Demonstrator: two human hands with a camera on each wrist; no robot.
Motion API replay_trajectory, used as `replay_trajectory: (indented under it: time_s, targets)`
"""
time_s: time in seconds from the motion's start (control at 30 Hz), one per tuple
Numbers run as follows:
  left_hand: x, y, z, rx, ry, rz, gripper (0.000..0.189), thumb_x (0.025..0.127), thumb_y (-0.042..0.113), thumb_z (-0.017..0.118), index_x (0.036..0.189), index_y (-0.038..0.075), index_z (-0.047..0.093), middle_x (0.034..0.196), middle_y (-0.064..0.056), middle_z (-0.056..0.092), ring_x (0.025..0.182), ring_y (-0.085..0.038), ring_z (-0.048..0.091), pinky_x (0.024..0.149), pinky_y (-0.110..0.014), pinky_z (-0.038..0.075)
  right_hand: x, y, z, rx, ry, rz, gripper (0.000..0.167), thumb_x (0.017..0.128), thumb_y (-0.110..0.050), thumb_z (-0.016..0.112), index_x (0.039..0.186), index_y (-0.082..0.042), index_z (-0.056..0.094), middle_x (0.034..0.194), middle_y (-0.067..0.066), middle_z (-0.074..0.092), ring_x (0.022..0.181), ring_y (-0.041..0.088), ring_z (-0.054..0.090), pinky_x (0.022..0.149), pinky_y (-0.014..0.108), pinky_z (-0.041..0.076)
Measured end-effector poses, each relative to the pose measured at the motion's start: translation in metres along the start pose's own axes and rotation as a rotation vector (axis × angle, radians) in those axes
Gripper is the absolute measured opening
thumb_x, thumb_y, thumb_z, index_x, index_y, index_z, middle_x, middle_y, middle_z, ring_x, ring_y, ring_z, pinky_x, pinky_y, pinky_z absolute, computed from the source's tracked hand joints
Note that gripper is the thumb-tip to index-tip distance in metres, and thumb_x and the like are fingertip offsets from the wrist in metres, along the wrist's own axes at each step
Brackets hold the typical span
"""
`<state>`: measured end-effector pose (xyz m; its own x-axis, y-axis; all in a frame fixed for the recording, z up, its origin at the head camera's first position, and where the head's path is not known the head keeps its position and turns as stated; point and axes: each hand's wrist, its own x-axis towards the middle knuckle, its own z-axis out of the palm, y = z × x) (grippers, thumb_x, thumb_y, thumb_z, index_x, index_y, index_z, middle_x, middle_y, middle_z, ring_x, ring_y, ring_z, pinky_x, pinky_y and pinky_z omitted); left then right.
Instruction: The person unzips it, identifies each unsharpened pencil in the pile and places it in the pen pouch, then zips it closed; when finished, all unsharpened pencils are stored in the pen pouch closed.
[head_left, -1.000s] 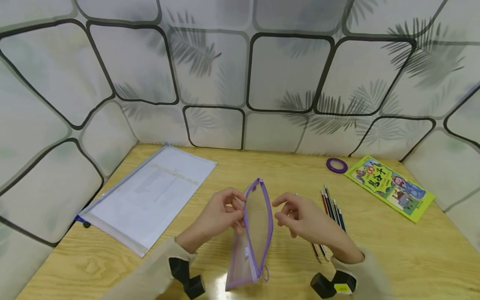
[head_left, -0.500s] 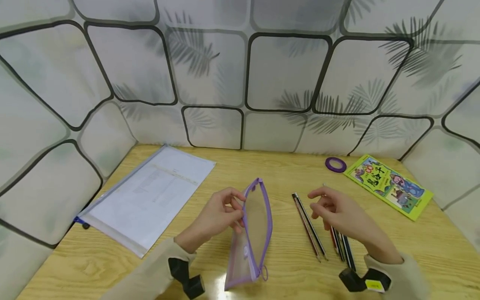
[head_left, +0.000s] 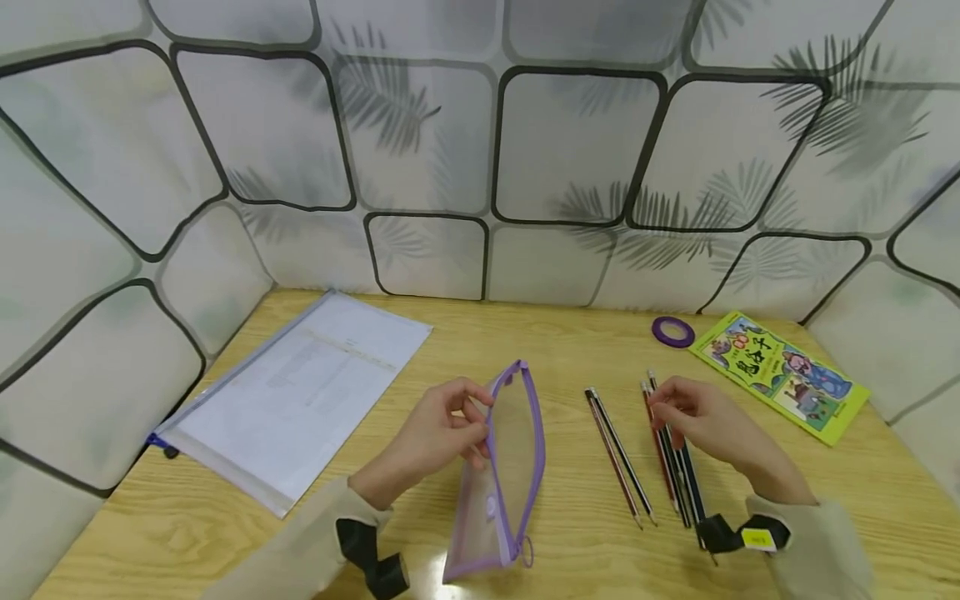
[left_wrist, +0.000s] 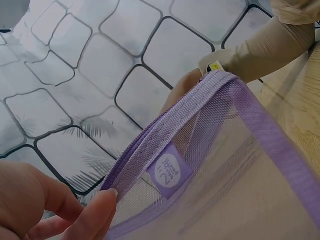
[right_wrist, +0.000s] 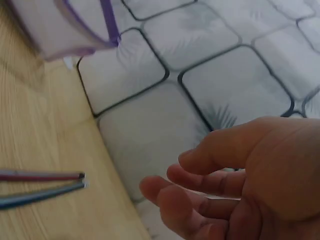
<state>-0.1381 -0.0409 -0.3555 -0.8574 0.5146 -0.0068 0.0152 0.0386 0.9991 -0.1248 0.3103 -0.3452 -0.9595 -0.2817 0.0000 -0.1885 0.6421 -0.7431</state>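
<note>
A purple-trimmed mesh pencil case (head_left: pixel 517 467) stands unzipped at the front middle of the table. My left hand (head_left: pixel 447 423) pinches its left rim between thumb and fingers. In the left wrist view a purple label (left_wrist: pixel 170 172) shows on the mesh. My right hand (head_left: pixel 701 421) hovers over the far part of a bundle of several pencils (head_left: pixel 686 483), its fingers loosely bent. Nothing is between those fingers (right_wrist: pixel 192 160) in the right wrist view. Two pencils (head_left: pixel 618 462) lie side by side between the case and the bundle.
A zipped document pouch (head_left: pixel 307 392) with papers lies on the left of the wooden table (head_left: pixel 465 333). At the back right are a purple roll of tape (head_left: pixel 658 335) and a bright green booklet (head_left: pixel 780 375). A patterned curtain (head_left: pixel 577 150) encloses the back and sides.
My right hand has moved right, away from the pencil case, past the two pencils to the bundle. My left hand keeps its hold on the case.
</note>
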Motion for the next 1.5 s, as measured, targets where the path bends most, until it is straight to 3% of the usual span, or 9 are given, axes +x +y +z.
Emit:
replay_trajectory:
  time_s: [0.37,0.73,0.87,1.2,1.5]
  targets:
    - [-0.002,0.0,-0.001,0.009,-0.011,0.013,0.029,0.086,-0.013,0.049,0.116,-0.01,0.049,0.08,-0.007,0.053,0.059,-0.014,0.062,0.052,-0.027,0.06,0.008,0.036,-0.003,-0.05,-0.001,0.083,0.027,0.098,-0.007,0.05,0.12,0.008,0.057,0.088,0.011,0.067,0.06,0.009,0.054,0.054,0.025,0.049]
    - [-0.005,0.0,-0.001,0.003,-0.011,0.005,0.029,0.086,-0.014,0.049,0.115,-0.01,0.049,0.08,-0.007,0.052,0.06,-0.014,0.062,0.052,-0.025,0.059,0.012,0.064,0.006,-0.08,0.01,0.129,0.027,0.092,-0.005,0.059,0.115,0.007,0.06,0.083,0.008,0.066,0.062,0.009,0.056,0.051,0.022,0.049]
    - [-0.005,0.001,0.0,-0.004,-0.014,0.0,0.029,0.086,-0.014,0.049,0.115,-0.011,0.049,0.08,-0.007,0.051,0.06,-0.014,0.062,0.052,-0.025,0.059,0.012,0.064,0.009,-0.128,0.036,0.119,0.026,0.089,-0.004,0.061,0.113,0.006,0.061,0.081,0.007,0.066,0.061,0.009,0.055,0.05,0.022,0.048]
    - [-0.004,0.003,0.003,0.003,-0.014,0.008,0.029,0.085,-0.015,0.048,0.115,-0.011,0.049,0.08,-0.007,0.051,0.059,-0.014,0.062,0.052,-0.027,0.06,0.017,0.057,0.021,-0.37,0.154,0.018,0.023,0.079,-0.003,0.068,0.101,0.004,0.066,0.074,0.002,0.065,0.061,0.008,0.053,0.049,0.021,0.042]
    - [-0.003,0.003,0.005,-0.007,-0.019,0.012,0.029,0.084,-0.015,0.048,0.114,-0.011,0.049,0.079,-0.007,0.051,0.059,-0.014,0.062,0.053,-0.028,0.061,0.014,0.045,0.032,-0.43,0.085,0.094,0.023,0.083,-0.003,0.065,0.105,0.001,0.062,0.069,0.002,0.062,0.057,0.011,0.052,0.047,0.025,0.042]
